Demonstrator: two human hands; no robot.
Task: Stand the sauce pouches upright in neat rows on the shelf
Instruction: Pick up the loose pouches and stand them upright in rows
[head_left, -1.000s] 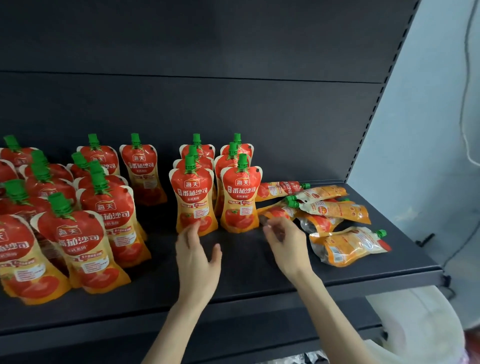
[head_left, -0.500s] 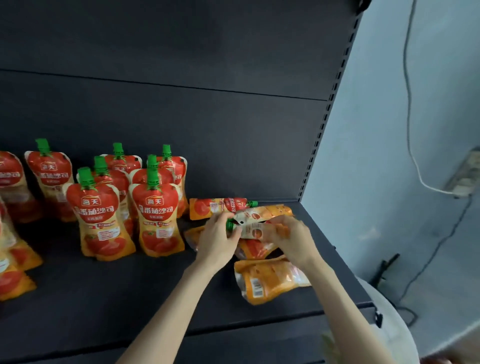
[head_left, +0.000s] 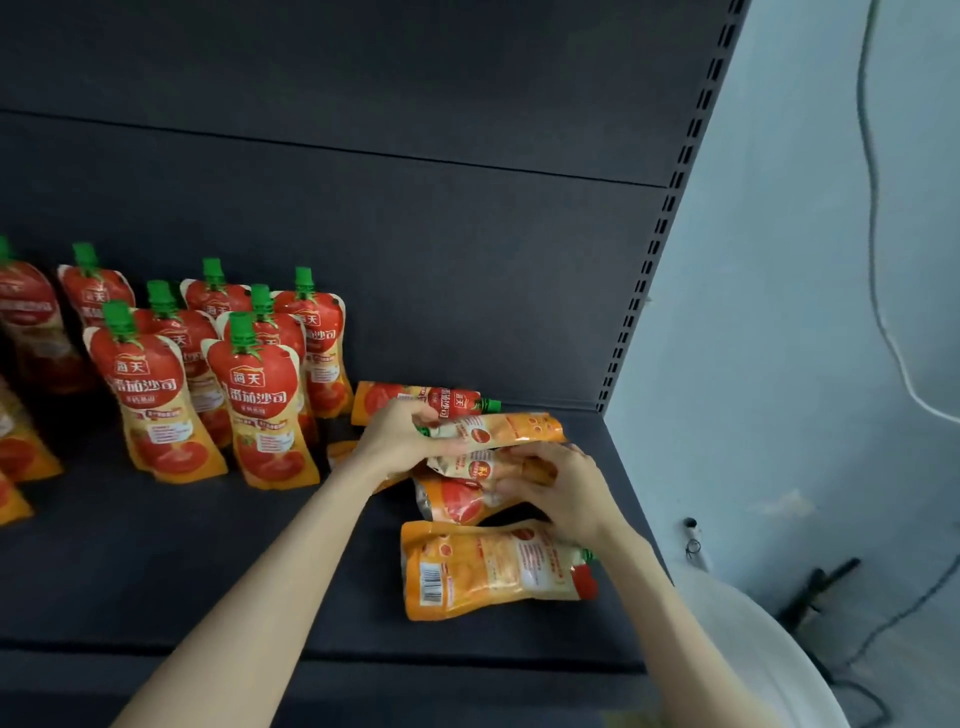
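Note:
Several red and orange tomato sauce pouches with green caps stand upright (head_left: 265, 400) in rows on the left of the dark shelf (head_left: 218, 571). On the right lies a heap of flat pouches. My left hand (head_left: 400, 436) grips the cap end of the top lying pouch (head_left: 509, 428). Just in front of it, my right hand (head_left: 558, 486) closes on a second lying pouch (head_left: 470, 467). Another pouch (head_left: 493, 569) lies back side up near the shelf's front edge, and one (head_left: 421, 400) lies against the back panel.
The shelf's perforated right upright (head_left: 649, 270) stands next to a pale wall (head_left: 805, 312) with a hanging cable. A white round object (head_left: 753, 649) sits below at the right. The shelf's front lip (head_left: 363, 675) runs across the bottom.
The view has swung right. Both hands left the upright pouches and reached into the heap of lying pouches, where each has taken hold of one.

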